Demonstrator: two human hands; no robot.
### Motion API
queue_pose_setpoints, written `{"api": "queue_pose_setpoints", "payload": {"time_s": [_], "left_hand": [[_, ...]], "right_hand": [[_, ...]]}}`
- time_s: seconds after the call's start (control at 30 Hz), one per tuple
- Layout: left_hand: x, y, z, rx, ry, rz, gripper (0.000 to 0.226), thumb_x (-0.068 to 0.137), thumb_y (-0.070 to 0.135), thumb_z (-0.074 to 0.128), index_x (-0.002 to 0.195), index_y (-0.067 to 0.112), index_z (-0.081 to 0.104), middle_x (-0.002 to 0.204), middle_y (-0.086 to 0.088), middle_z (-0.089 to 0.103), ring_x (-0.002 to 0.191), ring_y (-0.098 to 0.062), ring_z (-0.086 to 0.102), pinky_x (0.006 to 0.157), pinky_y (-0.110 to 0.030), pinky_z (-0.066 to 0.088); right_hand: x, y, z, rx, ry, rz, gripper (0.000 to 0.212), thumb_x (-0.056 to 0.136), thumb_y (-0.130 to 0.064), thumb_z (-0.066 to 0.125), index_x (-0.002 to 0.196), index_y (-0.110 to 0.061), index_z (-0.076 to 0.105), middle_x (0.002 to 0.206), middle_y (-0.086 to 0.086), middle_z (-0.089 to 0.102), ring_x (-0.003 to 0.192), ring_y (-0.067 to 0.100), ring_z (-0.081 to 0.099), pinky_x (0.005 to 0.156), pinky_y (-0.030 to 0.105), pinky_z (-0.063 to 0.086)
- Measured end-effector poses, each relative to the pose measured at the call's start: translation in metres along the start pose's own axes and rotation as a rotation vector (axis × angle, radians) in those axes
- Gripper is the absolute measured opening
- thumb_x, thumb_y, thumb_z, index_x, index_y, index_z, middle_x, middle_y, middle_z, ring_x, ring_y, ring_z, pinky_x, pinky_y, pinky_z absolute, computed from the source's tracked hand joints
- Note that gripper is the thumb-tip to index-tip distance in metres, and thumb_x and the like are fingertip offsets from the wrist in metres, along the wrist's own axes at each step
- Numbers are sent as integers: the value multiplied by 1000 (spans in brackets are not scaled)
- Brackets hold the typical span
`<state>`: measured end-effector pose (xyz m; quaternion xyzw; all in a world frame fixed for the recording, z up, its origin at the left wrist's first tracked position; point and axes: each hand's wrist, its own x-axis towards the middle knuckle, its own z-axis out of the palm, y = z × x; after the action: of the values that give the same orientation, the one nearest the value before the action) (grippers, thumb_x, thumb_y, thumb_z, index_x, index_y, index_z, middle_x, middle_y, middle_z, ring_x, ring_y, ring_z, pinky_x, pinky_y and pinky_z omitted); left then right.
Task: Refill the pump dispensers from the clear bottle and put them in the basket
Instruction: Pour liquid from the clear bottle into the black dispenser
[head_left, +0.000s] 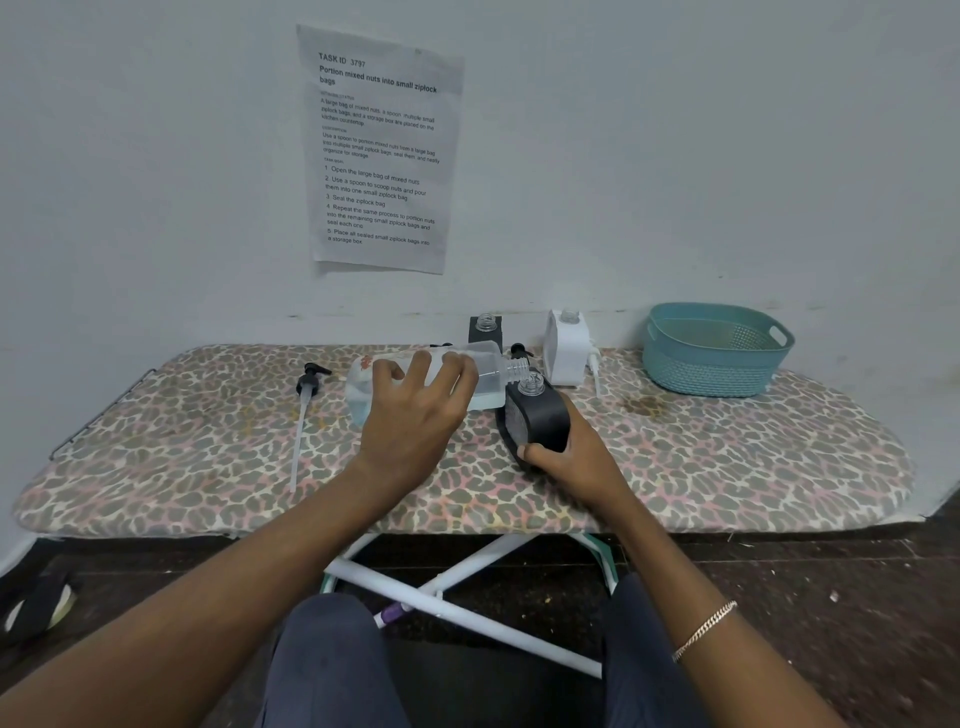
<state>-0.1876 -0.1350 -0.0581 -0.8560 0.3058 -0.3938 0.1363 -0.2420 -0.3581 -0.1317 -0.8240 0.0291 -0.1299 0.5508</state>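
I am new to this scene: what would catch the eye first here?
At the middle of the leopard-print ironing board, the left hand tips a clear plastic bottle sideways, its neck at the open mouth of a black rectangular dispenser gripped by the right hand. A teal perforated plastic basket stands at the board's far right end.
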Motion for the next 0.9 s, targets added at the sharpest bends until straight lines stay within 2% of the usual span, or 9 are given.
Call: {"api": "queue_pose_setpoints", "payload": {"time_s": [0.27,0.4,0.73,0.8,0.9], "left_hand": [[1,0,-1,5,-9,4,55,75,-9,62,128,5,59,121,-9,65,102,-35,64,73,-44,41],[1,-1,-2,13,-12,7,57,72,-9,61,128,5,59,121,-8,65,101,-35,63,73,-44,39],[1,-1,-2,21,-18,10,55,75,-10,55,128,5,59,121,-8,65,100,-34,63,73,-44,39],[2,-2,-2,19,-21,6,56,73,-10,57,128,5,59,120,-8,65,100,-34,63,73,-44,40],[2,-2,-2,18,-28,6,58,72,-10,59,128,5,59,120,-8,65,100,-34,63,74,-44,39]], "right_hand": [[-1,-1,0,19,-7,-7,71,78,-30,84,141,-38,51,118,-17,72,103,-4,68,81,19,51],[0,0,0,24,-8,-7,67,84,-16,83,141,-33,52,117,-11,72,94,-3,70,71,11,52],[-1,1,0,26,-11,-15,68,83,-17,82,140,-37,52,118,-14,72,99,-4,69,74,9,51],[-1,1,-1,32,-12,-5,67,85,-14,82,141,-34,51,116,-12,72,94,-5,70,71,9,51],[-1,1,0,34,-14,-7,68,81,-21,82,141,-33,52,114,-13,73,92,-2,71,70,11,52]]}}
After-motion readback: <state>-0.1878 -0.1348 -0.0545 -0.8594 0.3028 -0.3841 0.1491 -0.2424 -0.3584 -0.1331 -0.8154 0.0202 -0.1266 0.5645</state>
